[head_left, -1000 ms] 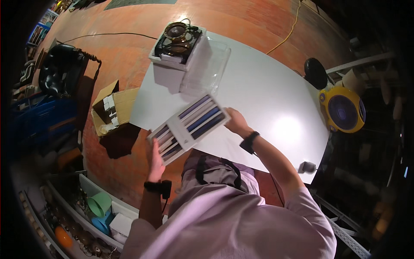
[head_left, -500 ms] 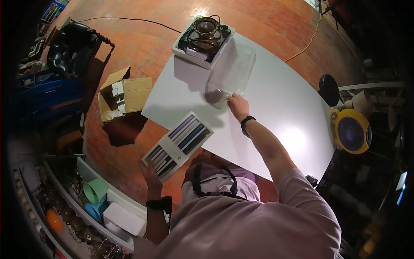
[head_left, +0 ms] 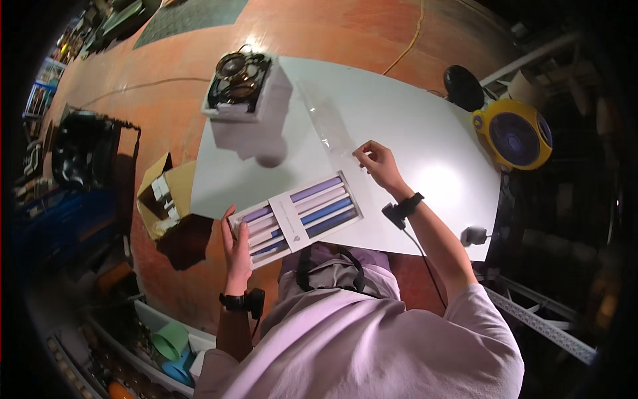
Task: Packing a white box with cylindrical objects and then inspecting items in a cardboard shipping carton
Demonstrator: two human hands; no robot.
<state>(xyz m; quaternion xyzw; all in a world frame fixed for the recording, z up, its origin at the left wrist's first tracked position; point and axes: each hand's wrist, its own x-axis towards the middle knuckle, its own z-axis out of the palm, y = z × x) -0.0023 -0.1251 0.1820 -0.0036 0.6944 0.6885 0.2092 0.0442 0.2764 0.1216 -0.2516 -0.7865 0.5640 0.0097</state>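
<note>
My left hand (head_left: 236, 249) grips the left end of a shallow white box (head_left: 286, 226), thumb on top. In the box lie several long slim sticks (head_left: 325, 209) in purple, white and blue, under a white paper band; whether they are candles I cannot tell. The box is tilted, over the near edge of the white table. My right hand (head_left: 375, 163) is closed in a pinch just beyond the box's far right corner. Between its thumb and forefinger is the end of a clear plastic bag (head_left: 325, 126), which stretches away across the tabletop.
A white box (head_left: 229, 114) with a glass-and-metal object and cables stands at the white table's (head_left: 425, 133) far left corner. A yellow and purple round device (head_left: 515, 136) is at the right edge. An open cardboard box (head_left: 179, 186) sits left, and a drawer with cups (head_left: 169, 342) lower left.
My left hand has brought the box of sticks rightward and up over the table edge, turning it flatter. The clear bag is now stretched narrow towards my right hand. My view has turned.
</note>
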